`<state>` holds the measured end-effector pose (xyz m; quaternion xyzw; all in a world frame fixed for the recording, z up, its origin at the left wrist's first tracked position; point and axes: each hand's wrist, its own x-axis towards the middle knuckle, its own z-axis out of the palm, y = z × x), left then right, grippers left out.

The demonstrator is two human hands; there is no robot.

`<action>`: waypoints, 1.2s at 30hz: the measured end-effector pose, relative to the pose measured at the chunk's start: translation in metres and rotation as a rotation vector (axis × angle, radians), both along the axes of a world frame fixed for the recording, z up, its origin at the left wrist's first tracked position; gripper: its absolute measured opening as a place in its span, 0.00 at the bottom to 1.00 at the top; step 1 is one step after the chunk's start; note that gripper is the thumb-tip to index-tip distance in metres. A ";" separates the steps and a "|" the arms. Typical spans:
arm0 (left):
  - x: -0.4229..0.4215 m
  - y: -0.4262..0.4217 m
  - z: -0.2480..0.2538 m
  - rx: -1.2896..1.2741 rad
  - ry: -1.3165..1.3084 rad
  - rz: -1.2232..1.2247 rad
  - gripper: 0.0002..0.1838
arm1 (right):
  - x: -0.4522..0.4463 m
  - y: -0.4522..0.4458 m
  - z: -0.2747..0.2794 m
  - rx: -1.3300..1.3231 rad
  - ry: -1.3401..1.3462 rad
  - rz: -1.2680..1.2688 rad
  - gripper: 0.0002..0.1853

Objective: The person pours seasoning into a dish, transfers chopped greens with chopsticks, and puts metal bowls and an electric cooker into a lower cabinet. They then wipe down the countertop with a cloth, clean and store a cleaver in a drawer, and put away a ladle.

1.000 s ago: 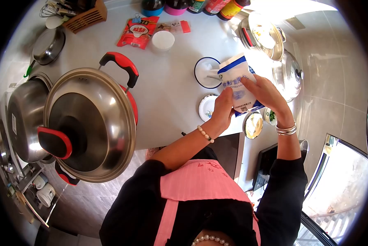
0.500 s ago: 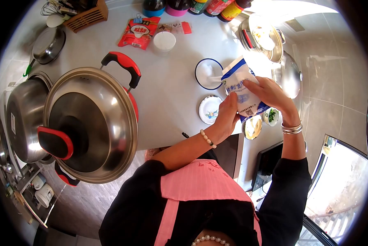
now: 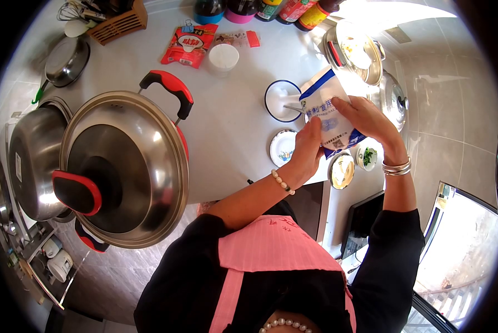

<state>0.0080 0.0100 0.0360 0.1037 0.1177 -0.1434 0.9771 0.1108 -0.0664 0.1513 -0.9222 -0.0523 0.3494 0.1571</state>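
Note:
Both my hands hold a white and blue printed bag (image 3: 328, 119), tilted with its upper end toward a white bowl with a dark blue rim (image 3: 277, 101). My left hand (image 3: 305, 150) grips the bag's lower left side. On its right side my right hand (image 3: 371, 122) is closed round it, thumb on the front. A spoon handle (image 3: 294, 108) shows between the bowl and the bag. White contents lie in the bowl. Just below stands a small patterned dish (image 3: 283, 146), left of the bag.
A large lidded pot (image 3: 124, 166) with red handles stands at the left. Behind are a red packet (image 3: 189, 44), a white cup (image 3: 223, 56) and several bottles (image 3: 314, 14). Steel pots (image 3: 365, 53) and small bowls (image 3: 366, 157) are at the right.
Over the last second the bag and both my hands have shifted slightly to the right. More of the bowl shows than at first.

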 end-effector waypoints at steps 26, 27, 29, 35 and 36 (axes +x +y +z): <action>0.005 0.004 0.004 -0.074 -0.008 0.002 0.24 | 0.006 0.010 0.015 -0.210 -0.093 0.434 0.14; 0.005 0.005 0.006 -0.072 0.005 -0.009 0.24 | 0.006 0.008 0.015 -0.208 -0.091 0.440 0.15; 0.004 0.005 0.009 -0.069 0.027 -0.030 0.25 | 0.006 0.006 0.015 -0.199 -0.072 0.409 0.16; -0.008 0.007 0.011 -0.080 0.052 -0.020 0.25 | 0.004 0.009 0.008 -0.143 0.038 0.251 0.22; -0.009 0.008 0.010 -0.082 0.046 -0.008 0.25 | 0.004 0.010 0.006 -0.136 0.021 0.263 0.23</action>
